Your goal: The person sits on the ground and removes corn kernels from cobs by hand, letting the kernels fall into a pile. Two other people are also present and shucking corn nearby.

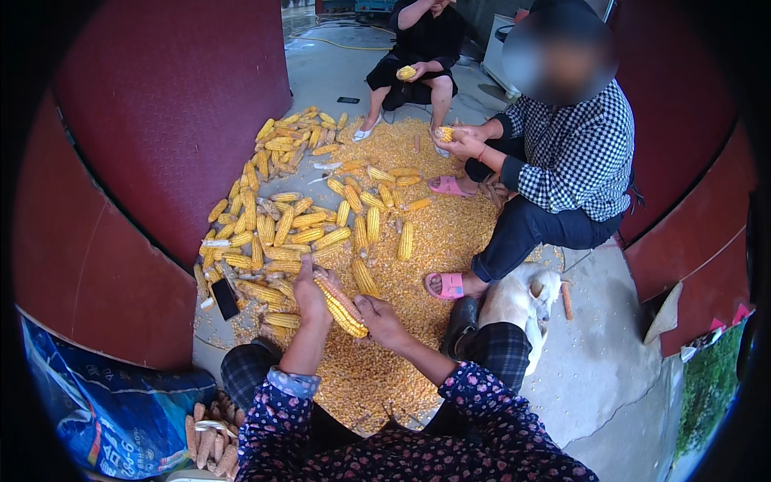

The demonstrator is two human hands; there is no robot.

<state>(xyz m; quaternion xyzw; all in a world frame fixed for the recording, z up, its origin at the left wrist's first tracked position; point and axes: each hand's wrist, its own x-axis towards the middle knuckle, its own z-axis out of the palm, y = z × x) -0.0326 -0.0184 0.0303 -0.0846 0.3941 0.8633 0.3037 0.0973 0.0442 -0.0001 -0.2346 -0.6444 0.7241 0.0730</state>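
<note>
Between my two hands is a partly shelled corn cob (pixel 340 304), tilted, with a bare pinkish strip beside its yellow rows. My left hand (pixel 311 292) grips its upper left end. My right hand (pixel 379 319) holds the lower right end, thumb near the kernels. Beneath them loose corn kernels (pixel 385 367) lie in a wide heap. Many unshelled yellow ears (pixel 313 235) are piled to the left and ahead of my hands. A black smartphone (pixel 224 299) lies among the ears to the left.
A co-worker in a checked shirt (pixel 578 156) sits at the right holding a cob; another in black (pixel 430 36) sits farther ahead. A pale dog (pixel 518 295) lies by my right knee. Bare cobs (pixel 214 443) and a blue sack (pixel 120 410) are at lower left; maroon metal doors (pixel 181 120) flank us.
</note>
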